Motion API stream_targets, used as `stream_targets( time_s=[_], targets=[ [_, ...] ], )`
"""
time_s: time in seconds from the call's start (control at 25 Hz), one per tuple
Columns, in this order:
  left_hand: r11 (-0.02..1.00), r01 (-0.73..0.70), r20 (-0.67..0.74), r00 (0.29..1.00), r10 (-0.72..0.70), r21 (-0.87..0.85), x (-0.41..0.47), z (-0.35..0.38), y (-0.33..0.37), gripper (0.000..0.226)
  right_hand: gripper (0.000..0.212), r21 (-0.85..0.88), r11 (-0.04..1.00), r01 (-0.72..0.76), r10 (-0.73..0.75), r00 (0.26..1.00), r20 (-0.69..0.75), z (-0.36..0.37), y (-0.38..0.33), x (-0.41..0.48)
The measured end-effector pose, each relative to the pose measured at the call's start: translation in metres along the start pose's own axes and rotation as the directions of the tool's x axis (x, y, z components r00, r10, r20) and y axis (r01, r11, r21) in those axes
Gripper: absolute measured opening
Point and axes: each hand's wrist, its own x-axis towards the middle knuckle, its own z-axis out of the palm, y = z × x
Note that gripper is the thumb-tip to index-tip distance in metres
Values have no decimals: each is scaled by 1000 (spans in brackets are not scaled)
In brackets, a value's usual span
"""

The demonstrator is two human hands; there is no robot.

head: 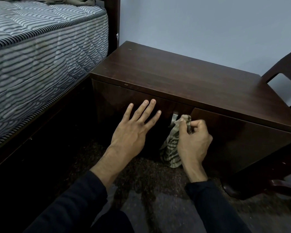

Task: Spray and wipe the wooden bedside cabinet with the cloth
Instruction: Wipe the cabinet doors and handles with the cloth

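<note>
1. Braces the left hand [134, 130] flat against the left door [111, 101] of the dark brown wooden bedside cabinet [175, 73], fingers straight and fanned wide, holding nothing. Probably steadies that door against the push of wiping.
2. Pinches a crumpled olive-and-beige striped cloth [170, 148] in the right hand [194, 142], thumb and curled fingers bunching its top end up by the slim silver metal handle [174, 117] at the seam between the two doors. Lets the rest hang toward the floor. Looks like detail wiping around the handle, hence a tight bunch and not a flat pad. Cannot tell whether cloth and handle actually touch.
3. Far left, shows a grey-and-white striped quilted mattress [32, 47] on a dark wooden bed frame [113, 22], just beside the cabinet's left flank. Likely makes that side awkward to reach.
4. Sets the cabinet between bed and chair, back to the pale blue-grey wall [208, 22], on dark speckled carpet [141, 174]. Gives no clear sign on the matte top of whether spray has gone on.
5. Far right, shows a dark wooden chair [286, 64] close by the cabinet's corner.
</note>
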Motion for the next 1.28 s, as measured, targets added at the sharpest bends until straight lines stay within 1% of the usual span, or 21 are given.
stream_targets(
  time_s=[0.08, 0.24, 0.36, 0.48, 0.52, 0.56, 0.6, 0.64, 0.68, 0.72, 0.76, 0.8, 0.84, 0.88, 1.0, 1.04, 1.08, 1.16, 1.2, 1.24, 1.28],
  targets=[
    [1000, 3, 10, 1000, -3, 6, 0, -1, -1, 84, 25, 15, 999, 38, -36, 996, -77, -2, -4, 0],
    [1000, 13, 10, 1000, -13, 5, 0, 3, 0, 87, 19, 63, 996, 65, -57, 992, -114, 3, -6, -5],
    [1000, 19, 5, 1000, -19, -8, 0, 7, 0, 88, 12, 89, 996, -5, 12, 997, -78, 21, 2, -17],
    [1000, 18, 9, 1000, -18, -3, 2, 8, -1, 89, 28, 96, 991, -89, 85, 995, 50, 24, 6, -24],
    [1000, 19, 10, 1000, -19, -3, 2, 9, -1, 89, 31, 19, 999, -42, 40, 993, 109, 19, 7, -24],
    [1000, 21, 11, 1000, -21, -2, 2, 10, -1, 90, 32, -109, 992, 59, -38, 983, 181, 14, 11, -23],
    [1000, 24, 14, 1000, -24, -2, 2, 10, 0, 91, 33, -258, 954, 154, -80, 957, 278, 7, 12, -20],
    [1000, 27, 18, 999, -27, -2, 2, 10, 1, 92, 33, -362, 910, 203, -70, 935, 347, 2, 12, -15],
    [1000, 31, 22, 999, -31, 0, 2, 10, 1, 93, 32, -385, 905, 180, -30, 931, 365, -2, 11, -8],
    [999, 34, 26, 999, -34, 2, 3, 10, 1, 94, 28, -318, 942, 110, 9, 936, 352, -2, 10, -2],
    [999, 36, 31, 999, -36, 1, 2, 10, 1, 95, 23, -165, 986, -12, 67, 942, 330, -2, 6, 2],
    [999, 36, 33, 999, -36, -3, 3, 9, 1, 95, 20, -4, 991, -133, 128, 941, 315, 0, 3, 5],
    [999, 36, 32, 999, -36, -8, 3, 10, 2, 95, 23, 97, 970, -221, 177, 925, 337, 2, 0, 6],
    [999, 36, 32, 999, -35, -12, 3, 10, 2, 94, 27, 132, 951, -280, 208, 895, 395, 2, -1, 7],
    [999, 37, 31, 999, -37, -11, 4, 12, 1, 94, 29, 37, 928, -371, 275, 749, 603, -5, 0, 13],
    [999, 36, 34, 999, -36, -6, 4, 12, 2, 95, 30, 42, 886, -461, 333, 698, 634, -6, 0, 19],
    [999, 35, 41, 999, -34, -6, 3, 11, 2, 95, 32, 71, 805, -589, 410, 640, 650, -8, -3, 25],
    [999, 38, 49, 998, -37, -14, 3, 10, 3, 93, 27, 186, 545, -818, 514, 501, 697, -7, -9, 32],
    [999, 41, 46, 998, -40, -16, 3, 9, 3, 92, 26, 240, 438, -866, 520, 462, 719, -5, -9, 32],
    [999, 40, 41, 998, -39, -17, 4, 8, 3, 91, 30, 276, 390, -878, 501, 454, 737, -4, -8, 28],
    [999, 38, 36, 999, -38, -18, 4, 9, 2, 90, 31, 290, 413, -863, 471, 475, 743, -4, -4, 23]
  ],
)
